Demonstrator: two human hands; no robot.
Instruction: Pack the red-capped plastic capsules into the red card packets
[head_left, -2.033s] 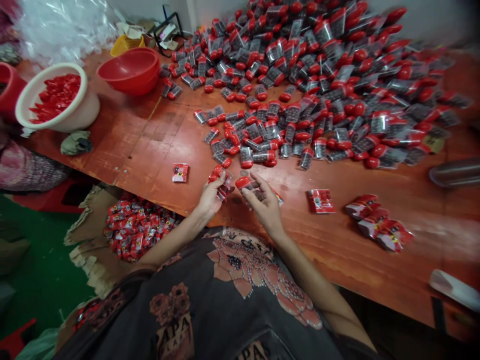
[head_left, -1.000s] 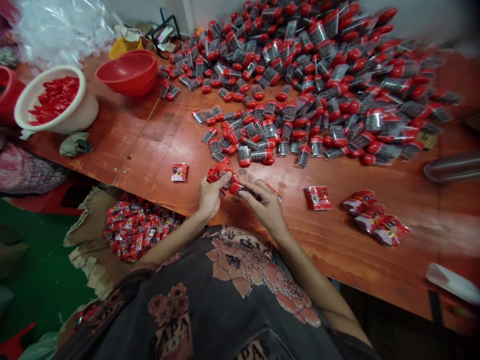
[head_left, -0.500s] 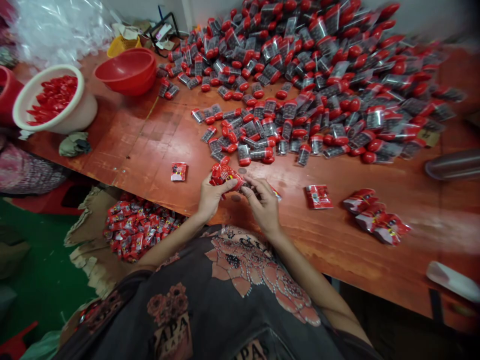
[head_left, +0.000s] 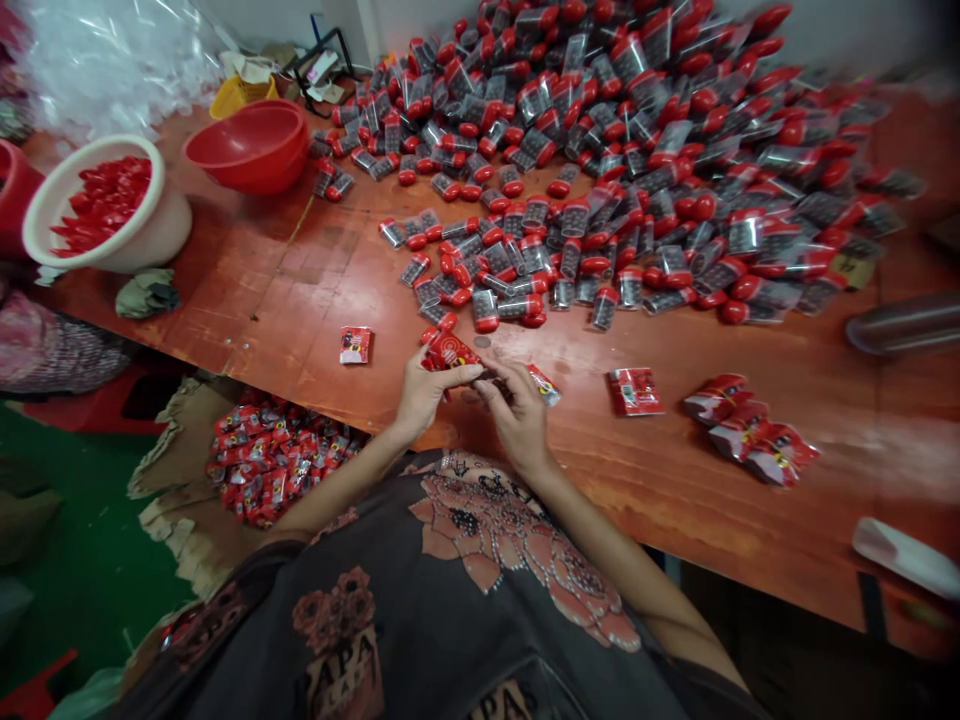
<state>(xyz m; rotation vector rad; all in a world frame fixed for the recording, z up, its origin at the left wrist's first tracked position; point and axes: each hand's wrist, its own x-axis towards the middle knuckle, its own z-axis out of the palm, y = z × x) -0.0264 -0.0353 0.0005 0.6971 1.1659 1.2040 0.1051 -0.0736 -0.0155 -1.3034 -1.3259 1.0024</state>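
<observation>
My left hand [head_left: 424, 395] grips a red printed packet [head_left: 452, 352], its thumb lying across the front. At the packet's lower right edge, the fingers and thumb of my right hand [head_left: 519, 412] are pinched together on it; the fingertips partly hide that edge. A small colourful packet [head_left: 544, 384] lies on the table just beyond my right hand. Left of my hands is a flat red-and-white packet [head_left: 355, 345]. To the right sit a red square packet [head_left: 635, 391] and several overlapping red printed packets [head_left: 750, 430].
Clear containers with red caps and dark contents [head_left: 540, 210] are heaped across the back of the orange-red table [head_left: 300, 300]. At left stand a white tub [head_left: 169, 215] of red pieces and red bowls [head_left: 251, 145]. Below the front edge lies a pile of red packets [head_left: 277, 455].
The packet has turned slightly between my hands, showing more of its printed face. My right hand has shifted a little left, uncovering more of the small packet beyond it.
</observation>
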